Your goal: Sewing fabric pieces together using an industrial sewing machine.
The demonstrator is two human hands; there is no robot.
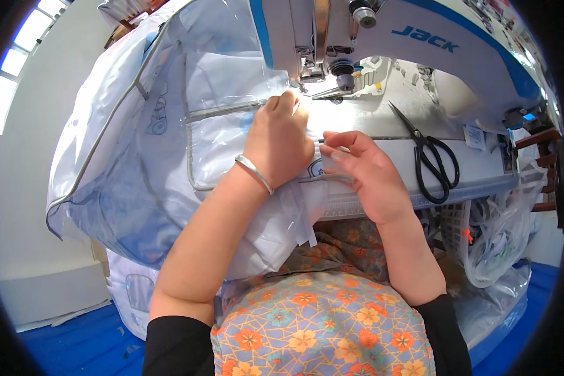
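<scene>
A large clear and white plastic bag with grey piping (169, 125) lies across the sewing table and hangs off its left side. My left hand (281, 139), with a silver bangle on the wrist, presses flat on the bag just in front of the presser foot (343, 80) of a white and blue sewing machine (382, 31). My right hand (363, 170) pinches the grey piped edge of the bag at the table's front edge, right of the left hand. Part of the seam is hidden under both hands.
Black scissors (431, 156) lie on the white machine table (470, 106) to the right of my hands. A white basket and clear plastic bags (495, 238) hang below the table at right. Blue floor (75, 338) shows at lower left.
</scene>
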